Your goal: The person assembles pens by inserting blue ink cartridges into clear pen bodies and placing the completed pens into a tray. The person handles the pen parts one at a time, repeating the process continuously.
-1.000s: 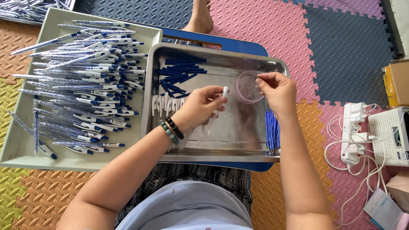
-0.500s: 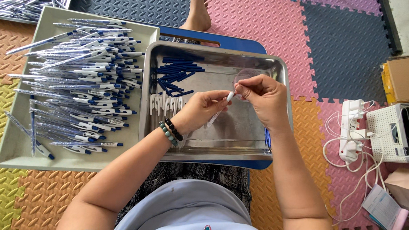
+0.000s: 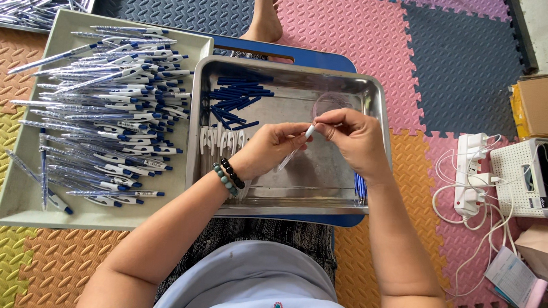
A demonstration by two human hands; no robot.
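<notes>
My left hand [image 3: 268, 148] pinches the clear pen barrel [image 3: 290, 156] over the steel tray [image 3: 284, 196], its long axis tilting up-right; my right hand [image 3: 351, 140] grips its white tip [image 3: 310, 131].

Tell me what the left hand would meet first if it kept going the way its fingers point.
Probably the right hand: the left hand points right and slightly away, its fingertips already close at the clear pen barrel between them.
</notes>
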